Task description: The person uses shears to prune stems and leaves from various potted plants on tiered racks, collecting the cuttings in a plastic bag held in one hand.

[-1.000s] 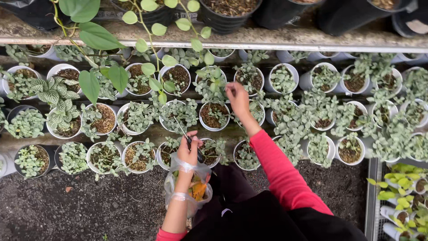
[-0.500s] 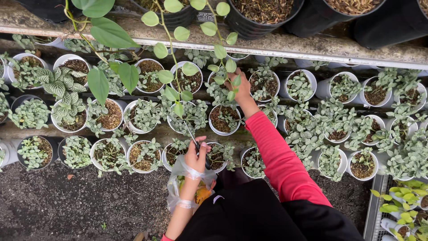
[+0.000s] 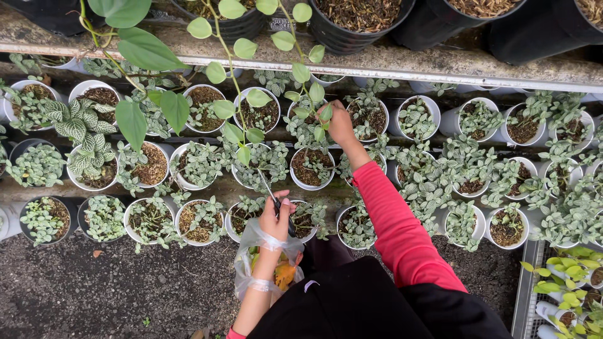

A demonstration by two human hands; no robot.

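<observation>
**Hands among rows of small potted nerve plants**

I am looking straight down on rows of small white pots [image 3: 311, 168], each filled with brown potting mix and small white-veined green plants. A few of them, such as the white pot in the back row [image 3: 259, 113], show mostly bare brown mix with only sparse leaves. On the ledge above stand large black pots [image 3: 358, 22] filled with coarse brown bark chips, and a vine [image 3: 242, 75] with round green leaves trails down from there across the white pots.

My right hand [image 3: 340, 123] reaches into the back row, its fingers closed together around the tip of the hanging vine, just beside a white pot [image 3: 369, 119] of veined leaves. The red sleeve [image 3: 396, 226] runs back from it toward my body.

My left hand [image 3: 276, 216] is nearer to me, wrapped around the handles of dark scissors [image 3: 274, 198] whose blades point up toward the middle row. A clear plastic bag [image 3: 267, 267] hangs from that wrist, holding green and orange-yellow cuttings. It hangs above the dark soil [image 3: 113, 289] in front of the nearest row. At the lower right a wire tray [image 3: 522, 282] holds small pots with yellow-green plants.
</observation>
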